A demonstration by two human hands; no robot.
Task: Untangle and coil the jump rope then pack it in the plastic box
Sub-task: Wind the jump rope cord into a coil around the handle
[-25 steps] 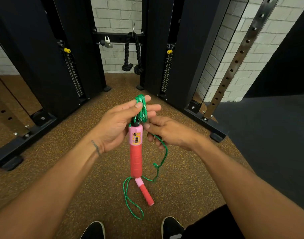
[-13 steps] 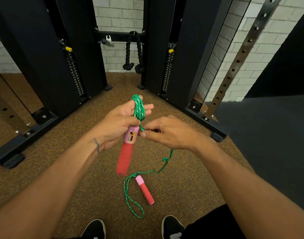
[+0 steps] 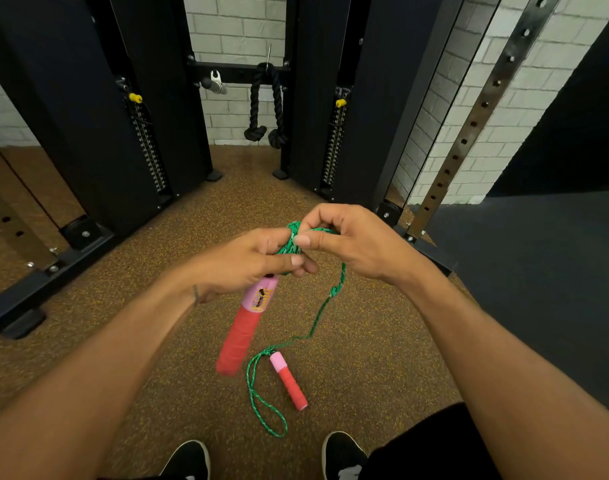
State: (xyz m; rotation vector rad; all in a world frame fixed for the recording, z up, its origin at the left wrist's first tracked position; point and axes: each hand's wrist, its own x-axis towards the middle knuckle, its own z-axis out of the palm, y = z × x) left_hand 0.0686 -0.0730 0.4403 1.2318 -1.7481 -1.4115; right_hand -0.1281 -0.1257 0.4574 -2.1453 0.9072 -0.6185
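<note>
Looking down at a jump rope (image 3: 251,306), partly wound and partly loose. Gripping with the left hand (image 3: 247,261), fingers curled, the green coil (image 3: 289,249) bunched at the top of the first handle (image 3: 239,341) (pink at the top, red below, hanging tilted down and to the left beneath the fist). Pinching with the right hand (image 3: 351,240), thumb and forefinger closed on the green cord at the top of that coil, the other fingers curled in. Trailing from under the right hand down to the speckled brown floor (image 3: 123,341), through a small knot (image 3: 335,292) in mid-air, then bending into a long narrow loop (image 3: 249,379) flat on the ground. Just beside that loop, on the floor and well apart from both hands: the second handle (image 3: 288,381), ahead of two black shoes (image 3: 189,459). Beyond, against a white brick wall (image 3: 240,26): the black columns of a cable machine (image 3: 88,116), with a black rope attachment (image 3: 265,105) hanging between them. Off to the right, a dark mat (image 3: 538,289).
</note>
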